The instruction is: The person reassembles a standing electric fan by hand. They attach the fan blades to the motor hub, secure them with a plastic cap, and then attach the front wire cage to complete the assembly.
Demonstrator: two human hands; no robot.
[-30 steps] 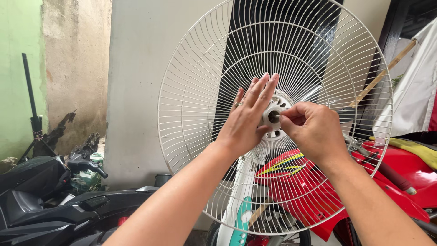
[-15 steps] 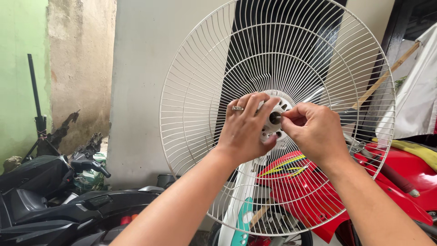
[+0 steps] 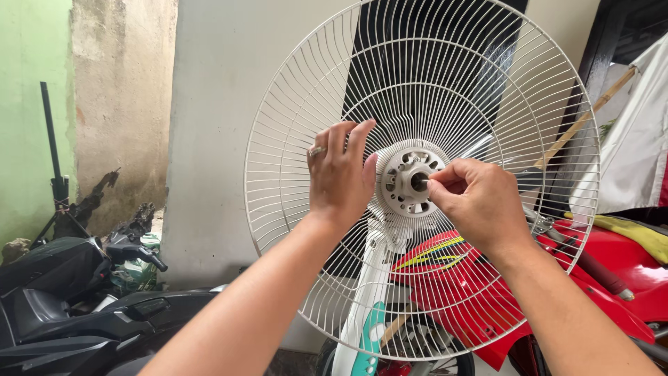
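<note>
A large white wire fan guard (image 3: 431, 63) stands upright in front of me on a white and teal fan body (image 3: 365, 313). At its middle is a round white hub plate (image 3: 402, 198) with a dark shaft hole (image 3: 419, 182). My left hand (image 3: 341, 177), a ring on one finger, rests on the guard just left of the hub, fingers curled over the hub's edge. My right hand (image 3: 480, 202) is to the right of the hub, thumb and forefinger pinched together at the shaft hole. What they pinch is hidden by the fingertips.
A black scooter (image 3: 69, 306) is parked at the lower left. A red motorcycle (image 3: 626, 271) stands behind the guard at the lower right. A grey wall (image 3: 223, 104) rises behind, with a green wall (image 3: 28, 104) at far left. White cloth (image 3: 640, 139) and a wooden stick (image 3: 584, 118) are at the right.
My left hand slid from covering the hub to its left side, fingers curling in, and the hub plate now shows. My right hand stays pinched at the centre.
</note>
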